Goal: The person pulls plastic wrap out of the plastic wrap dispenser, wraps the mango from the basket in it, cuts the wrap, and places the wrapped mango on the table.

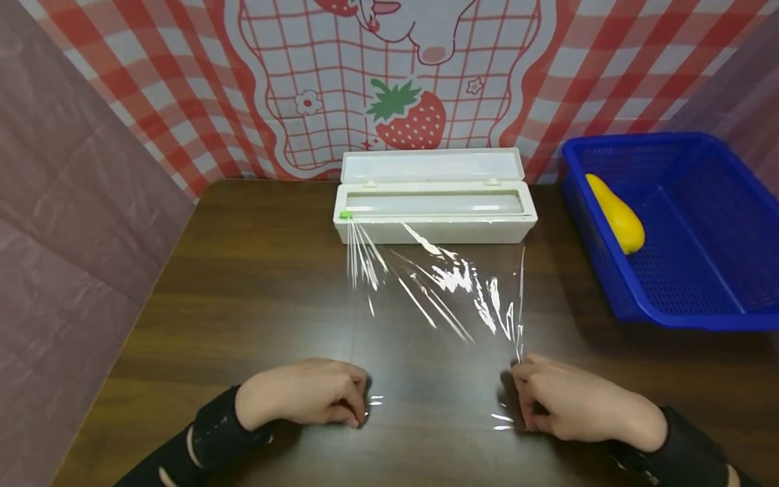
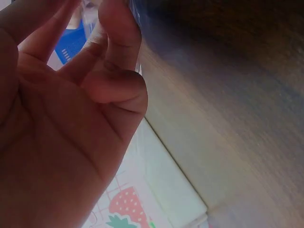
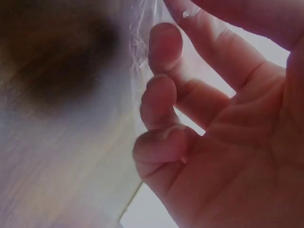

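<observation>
Our left hand has its fingers curled in and pinches the near left corner of the clear plastic film; our right hand pinches the opposite corner, where the edge gathers into tight folds. Should either pinch loosen, we think that corner could spring back and stick to itself, since such thin film probably clings readily.

Between our hands and the white dispenser, the film stretches over the table. Bright creases fan from the dispenser's left end and slant toward our right hand, which suggests uneven tension; a harder pull on that side could skew the sheet or start a split along a crease.

At the dispenser, the film comes over the front edge beside a green slider, and the lid stands open behind. Neither hand steadies this box, so a sharp tug might drag it toward us.

Farther right, a blue basket holds a yellow, pear-shaped object. It sits apart from the film, though a wide sideways swing of our right arm could knock it.
</observation>
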A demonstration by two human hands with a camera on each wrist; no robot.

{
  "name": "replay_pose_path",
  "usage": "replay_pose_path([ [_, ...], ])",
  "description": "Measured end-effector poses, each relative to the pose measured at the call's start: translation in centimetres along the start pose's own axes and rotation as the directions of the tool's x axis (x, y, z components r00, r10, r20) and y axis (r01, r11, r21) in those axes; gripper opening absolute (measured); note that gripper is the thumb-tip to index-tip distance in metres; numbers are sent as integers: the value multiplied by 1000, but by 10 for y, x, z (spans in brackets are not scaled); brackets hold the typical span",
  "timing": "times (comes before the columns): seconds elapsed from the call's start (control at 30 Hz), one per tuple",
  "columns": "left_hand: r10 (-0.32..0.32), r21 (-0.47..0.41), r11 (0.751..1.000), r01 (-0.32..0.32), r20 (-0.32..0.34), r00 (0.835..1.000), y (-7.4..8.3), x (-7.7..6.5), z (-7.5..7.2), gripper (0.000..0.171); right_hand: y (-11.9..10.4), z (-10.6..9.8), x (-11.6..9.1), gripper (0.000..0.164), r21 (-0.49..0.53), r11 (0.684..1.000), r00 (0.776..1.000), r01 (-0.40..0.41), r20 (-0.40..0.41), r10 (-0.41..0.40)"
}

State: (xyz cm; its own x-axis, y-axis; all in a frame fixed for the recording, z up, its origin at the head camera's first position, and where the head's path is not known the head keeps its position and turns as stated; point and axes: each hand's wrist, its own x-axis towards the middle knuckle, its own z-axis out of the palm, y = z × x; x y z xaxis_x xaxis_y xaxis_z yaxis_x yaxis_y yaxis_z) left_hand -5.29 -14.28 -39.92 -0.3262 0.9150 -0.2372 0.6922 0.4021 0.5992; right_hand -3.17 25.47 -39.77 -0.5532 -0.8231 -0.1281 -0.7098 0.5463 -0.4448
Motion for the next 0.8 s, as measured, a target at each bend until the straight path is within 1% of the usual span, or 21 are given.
replay_pose_path([
  [0.07, -23, -58, 998, 23, 2, 1000, 0, 0, -1, 10, 0, -1, -1, 32, 38, 998, 998, -41, 50, 39],
  [0.13, -55, -111, 992, 53, -13, 998, -1, 0, -1, 12, 0, -1, -2, 32, 81, 993, 992, -84, 100, 76],
  [0.2, -85, -140, 987, 80, -32, 996, -1, 1, -1, 14, 0, -1, -3, 31, 119, 984, 984, -130, 140, 113],
  [0.23, -100, -137, 986, 93, -43, 994, 0, 2, -1, 13, 0, -1, -3, 29, 135, 980, 980, -145, 154, 124],
  [0.3, -119, -120, 986, 112, -51, 992, 0, 3, 0, 9, -1, -1, -3, 27, 152, 974, 976, -168, 161, 143],
  [0.37, -123, -80, 990, 119, -48, 991, 0, 4, 0, 5, -1, 0, -3, 26, 150, 973, 977, -175, 150, 153],
  [0.47, -139, -21, 990, 138, -36, 990, -1, 5, 3, 12, -1, 2, -2, 28, 132, 973, 976, -189, 130, 172],
  [0.6, -177, 41, 983, 179, -37, 983, -2, 3, 7, 21, -1, 4, -2, 30, 123, 966, 968, -228, 133, 212],
  [0.7, -195, 68, 978, 197, -42, 980, -2, 2, 8, 25, -1, 6, -3, 34, 101, 962, 962, -254, 134, 240],
  [0.8, -208, 73, 975, 210, -40, 977, -1, 2, 8, 27, -1, 7, -5, 38, 76, 959, 956, -274, 130, 263],
])
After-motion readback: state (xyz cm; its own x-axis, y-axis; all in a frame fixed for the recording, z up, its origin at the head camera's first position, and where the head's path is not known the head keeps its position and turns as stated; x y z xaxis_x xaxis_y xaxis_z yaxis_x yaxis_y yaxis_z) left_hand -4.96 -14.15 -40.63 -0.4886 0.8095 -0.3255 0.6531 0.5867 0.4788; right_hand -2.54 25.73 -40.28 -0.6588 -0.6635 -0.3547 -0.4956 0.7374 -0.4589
